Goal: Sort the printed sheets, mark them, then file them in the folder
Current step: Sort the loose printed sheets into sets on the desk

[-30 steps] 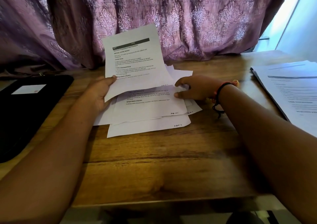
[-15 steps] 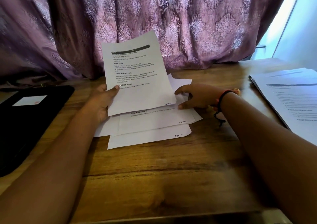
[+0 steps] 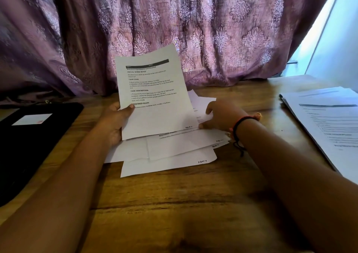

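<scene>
sorting sheets on a wooden worktop

the wood worktop (image 3: 174,204) carries a fanned pile of sheets (image 3: 174,156) at its middle. the left hand (image 3: 114,121) grips one printed sheet (image 3: 155,97) in curled fingers, tilted up over the pile. the right hand (image 3: 222,117) rests on the pile, fingers bent; pinching or not, i cannot tell. black folder (image 3: 29,146) at left, paper stack (image 3: 329,121) at right. behind: purple patterned curtain (image 3: 174,20), bright window (image 3: 339,39).

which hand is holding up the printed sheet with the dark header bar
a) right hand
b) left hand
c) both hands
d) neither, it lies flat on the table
b, the left hand grips the raised sheet at its left edge, thumb on the front, while the right hand is down touching the loose sheets spread on the table.
</scene>
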